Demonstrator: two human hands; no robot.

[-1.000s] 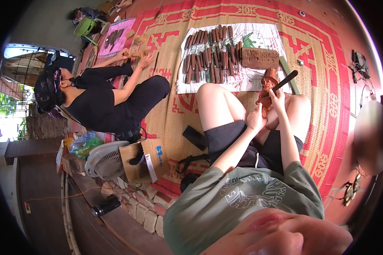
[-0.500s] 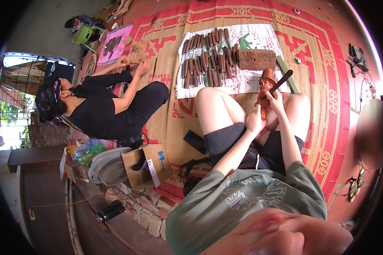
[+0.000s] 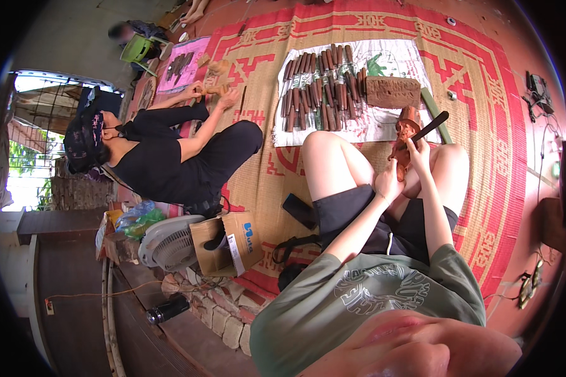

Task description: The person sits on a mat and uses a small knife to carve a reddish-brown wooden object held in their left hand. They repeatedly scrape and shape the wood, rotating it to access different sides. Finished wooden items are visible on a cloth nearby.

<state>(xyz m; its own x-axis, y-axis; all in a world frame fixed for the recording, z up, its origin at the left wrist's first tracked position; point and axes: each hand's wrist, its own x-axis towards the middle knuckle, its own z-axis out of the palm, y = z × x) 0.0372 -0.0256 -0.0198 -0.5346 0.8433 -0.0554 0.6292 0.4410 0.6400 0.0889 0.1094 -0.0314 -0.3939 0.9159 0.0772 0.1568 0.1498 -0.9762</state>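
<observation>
Between my knees rests a reddish-brown wooden carving (image 3: 407, 117), a carved figure with its lower part mostly behind my hands. My left hand (image 3: 388, 181) is closed round its lower end. My right hand (image 3: 417, 154) grips a carving tool with a long dark handle (image 3: 433, 126), which slants up to the right; its working tip, against or near the wood, cannot be made out. Past my knees, several carving chisels (image 3: 321, 88) with brown wooden handles lie in rows on a white cloth (image 3: 283, 136).
A wooden block (image 3: 393, 92) and a greenish bar (image 3: 435, 114) lie near the chisels. On the patterned mat (image 3: 490, 207), a co-worker (image 3: 160, 160) sits at left, handling a pale wood piece (image 3: 216, 90). A black phone-like object (image 3: 299, 210), cardboard box (image 3: 227, 244) and fan (image 3: 173, 243) are at lower left.
The whole view has shifted, so everything appears slightly farther right and lower. Both my hands keep their grip on the carving and the tool, with little visible movement.
</observation>
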